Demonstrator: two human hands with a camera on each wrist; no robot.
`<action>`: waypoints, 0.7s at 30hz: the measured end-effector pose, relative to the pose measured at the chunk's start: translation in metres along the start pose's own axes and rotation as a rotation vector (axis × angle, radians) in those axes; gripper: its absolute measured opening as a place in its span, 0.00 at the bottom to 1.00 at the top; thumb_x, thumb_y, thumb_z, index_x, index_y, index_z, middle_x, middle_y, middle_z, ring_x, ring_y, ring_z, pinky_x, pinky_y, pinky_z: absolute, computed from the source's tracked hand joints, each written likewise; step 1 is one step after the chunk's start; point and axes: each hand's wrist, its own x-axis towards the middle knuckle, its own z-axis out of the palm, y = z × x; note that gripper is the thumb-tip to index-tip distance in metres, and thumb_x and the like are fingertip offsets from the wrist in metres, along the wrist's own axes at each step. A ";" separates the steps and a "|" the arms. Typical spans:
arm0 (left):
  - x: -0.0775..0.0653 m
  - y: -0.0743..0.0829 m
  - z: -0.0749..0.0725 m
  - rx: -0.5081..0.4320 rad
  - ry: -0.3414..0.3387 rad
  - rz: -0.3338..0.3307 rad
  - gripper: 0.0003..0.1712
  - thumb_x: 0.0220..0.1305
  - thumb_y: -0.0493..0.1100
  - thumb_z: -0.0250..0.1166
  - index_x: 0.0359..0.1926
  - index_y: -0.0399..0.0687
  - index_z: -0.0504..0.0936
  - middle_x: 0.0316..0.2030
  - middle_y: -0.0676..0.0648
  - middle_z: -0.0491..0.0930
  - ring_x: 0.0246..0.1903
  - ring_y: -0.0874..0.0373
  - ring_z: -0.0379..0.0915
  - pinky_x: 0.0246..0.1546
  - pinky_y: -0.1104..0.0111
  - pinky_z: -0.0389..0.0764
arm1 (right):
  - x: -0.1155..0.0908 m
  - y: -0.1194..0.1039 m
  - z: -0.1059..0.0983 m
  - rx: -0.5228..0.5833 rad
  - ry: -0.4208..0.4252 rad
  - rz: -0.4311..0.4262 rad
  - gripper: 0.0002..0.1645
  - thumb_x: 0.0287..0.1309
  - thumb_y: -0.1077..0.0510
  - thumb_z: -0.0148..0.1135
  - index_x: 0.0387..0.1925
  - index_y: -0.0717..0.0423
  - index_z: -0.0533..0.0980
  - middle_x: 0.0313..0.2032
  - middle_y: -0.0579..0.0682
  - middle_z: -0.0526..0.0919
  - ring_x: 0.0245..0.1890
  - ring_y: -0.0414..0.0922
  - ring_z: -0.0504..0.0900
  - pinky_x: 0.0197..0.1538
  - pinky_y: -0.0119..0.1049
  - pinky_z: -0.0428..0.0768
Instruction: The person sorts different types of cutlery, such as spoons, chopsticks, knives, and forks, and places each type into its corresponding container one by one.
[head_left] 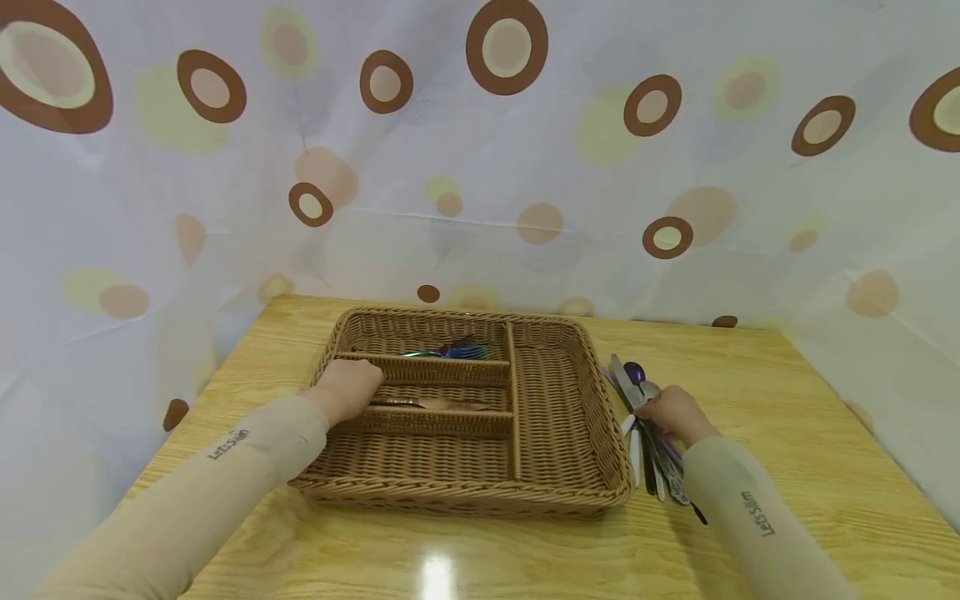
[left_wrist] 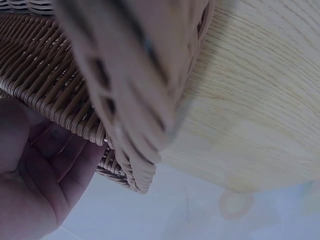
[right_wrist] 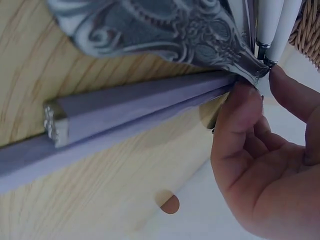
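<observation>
A brown wicker cutlery tray [head_left: 570,504] with several compartments lies on the table. My left hand [head_left: 348,387] grips it near the left end of its inner dividers; curled fingers [left_wrist: 75,170] show against the wicker [left_wrist: 50,95]. Right of the tray, my right hand [head_left: 675,412] is at a pile of cutlery. Its thumb and finger pinch the narrow neck of a piece with an ornate silver handle [right_wrist: 165,30]; its head cannot be made out. Around it are a knife blade [head_left: 624,379], a purple spoon [head_left: 634,372], lilac handles [right_wrist: 140,105] and white handles [right_wrist: 270,22].
Iridescent forks [head_left: 465,352] lie in the tray's back left compartment. A copper-coloured knife [head_left: 435,404] lies in the middle one. The wooden table [head_left: 787,450] extends around the tray, with a dotted white sheet [head_left: 480,167] behind and at the sides.
</observation>
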 end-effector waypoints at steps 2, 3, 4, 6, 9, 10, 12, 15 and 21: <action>0.000 0.000 0.000 0.004 0.002 -0.002 0.10 0.61 0.30 0.59 0.24 0.43 0.77 0.24 0.46 0.80 0.24 0.58 0.76 0.24 0.63 0.80 | 0.001 0.001 0.000 0.040 -0.015 0.021 0.16 0.60 0.60 0.55 0.19 0.56 0.63 0.19 0.46 0.63 0.21 0.41 0.66 0.27 0.34 0.72; 0.000 0.000 0.000 0.004 0.002 -0.003 0.10 0.61 0.30 0.59 0.24 0.43 0.77 0.24 0.46 0.80 0.23 0.59 0.76 0.24 0.63 0.79 | 0.001 0.002 0.000 0.063 -0.026 0.031 0.18 0.60 0.60 0.55 0.17 0.55 0.62 0.18 0.45 0.63 0.21 0.40 0.65 0.27 0.33 0.71; 0.000 0.000 0.001 0.003 0.003 -0.003 0.10 0.61 0.30 0.59 0.23 0.43 0.76 0.24 0.46 0.80 0.23 0.59 0.76 0.24 0.63 0.79 | 0.002 0.002 0.000 0.086 -0.038 0.040 0.20 0.61 0.60 0.54 0.15 0.52 0.60 0.17 0.44 0.61 0.19 0.39 0.64 0.26 0.32 0.70; 0.000 0.000 0.001 0.003 0.006 -0.005 0.10 0.61 0.30 0.59 0.23 0.43 0.77 0.24 0.46 0.80 0.23 0.59 0.76 0.24 0.63 0.80 | 0.003 0.003 0.000 0.130 -0.063 0.053 0.25 0.61 0.61 0.54 0.13 0.48 0.56 0.13 0.42 0.57 0.16 0.37 0.60 0.25 0.31 0.68; 0.000 0.000 0.001 0.004 0.013 -0.006 0.10 0.61 0.30 0.59 0.23 0.43 0.77 0.23 0.46 0.80 0.23 0.58 0.76 0.24 0.63 0.80 | 0.003 0.005 -0.001 0.172 -0.100 0.050 0.25 0.62 0.61 0.53 0.12 0.47 0.57 0.11 0.41 0.57 0.14 0.36 0.59 0.24 0.31 0.67; 0.000 0.000 0.001 0.003 0.016 -0.007 0.10 0.61 0.30 0.59 0.23 0.42 0.78 0.23 0.46 0.81 0.23 0.58 0.77 0.24 0.62 0.80 | 0.002 0.005 -0.002 0.170 -0.110 0.048 0.22 0.62 0.60 0.53 0.13 0.48 0.59 0.12 0.41 0.58 0.15 0.37 0.60 0.25 0.31 0.68; 0.000 0.000 0.001 0.007 0.025 -0.007 0.10 0.60 0.30 0.59 0.23 0.42 0.78 0.23 0.45 0.81 0.23 0.58 0.77 0.24 0.62 0.80 | 0.001 0.006 -0.005 0.169 -0.132 0.044 0.17 0.62 0.59 0.53 0.18 0.52 0.64 0.16 0.43 0.64 0.18 0.38 0.64 0.28 0.32 0.72; 0.000 -0.001 0.001 0.002 0.028 -0.011 0.10 0.61 0.30 0.59 0.23 0.42 0.78 0.23 0.46 0.81 0.23 0.58 0.77 0.24 0.61 0.80 | 0.000 0.008 -0.011 0.168 -0.163 0.026 0.11 0.63 0.56 0.53 0.32 0.62 0.72 0.25 0.46 0.73 0.27 0.39 0.73 0.36 0.36 0.78; -0.002 -0.003 -0.004 -0.023 0.014 -0.034 0.12 0.61 0.29 0.58 0.22 0.44 0.76 0.23 0.46 0.80 0.22 0.60 0.72 0.25 0.61 0.80 | -0.003 0.008 -0.019 0.227 -0.250 -0.027 0.15 0.66 0.55 0.49 0.38 0.65 0.72 0.27 0.45 0.76 0.29 0.38 0.77 0.40 0.36 0.79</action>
